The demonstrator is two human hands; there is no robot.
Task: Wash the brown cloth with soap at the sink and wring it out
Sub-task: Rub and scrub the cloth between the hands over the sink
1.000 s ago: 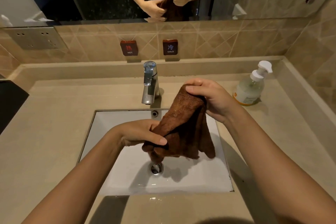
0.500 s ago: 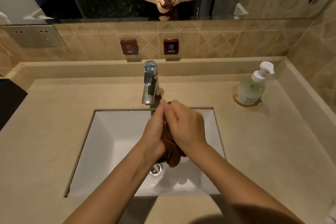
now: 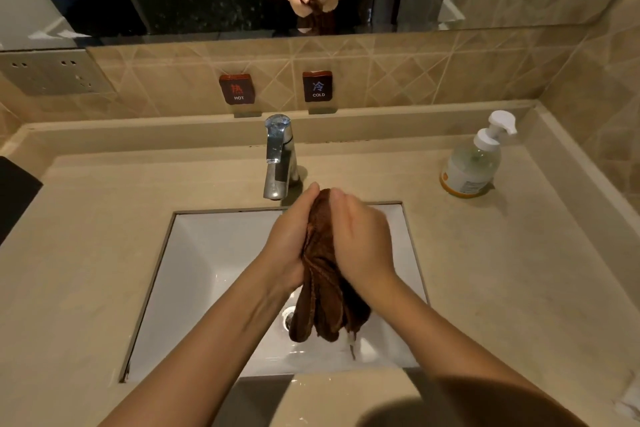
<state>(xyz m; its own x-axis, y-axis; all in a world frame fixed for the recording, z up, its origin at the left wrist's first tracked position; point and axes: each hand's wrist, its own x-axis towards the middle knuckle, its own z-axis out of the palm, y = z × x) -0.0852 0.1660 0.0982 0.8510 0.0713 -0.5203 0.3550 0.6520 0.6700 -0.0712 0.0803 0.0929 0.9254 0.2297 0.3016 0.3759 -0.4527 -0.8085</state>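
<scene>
The brown cloth is bunched lengthwise between my two hands over the white sink. My left hand grips its left side and my right hand grips its right side, palms facing each other. The lower end of the cloth hangs below my hands, above the drain. The chrome faucet stands just beyond my fingertips; no water runs from it. The soap pump bottle stands on the counter at the right rear.
A beige stone counter surrounds the sink, with a raised ledge behind. HOT and COLD signs hang on the tiled wall. A socket plate is at the left, a dark object at the left edge, a mirror above.
A second ago the cloth hung spread between my raised right hand and lower left hand. My hands have come together and bunched it; since half a second ago more cloth hangs below them.
</scene>
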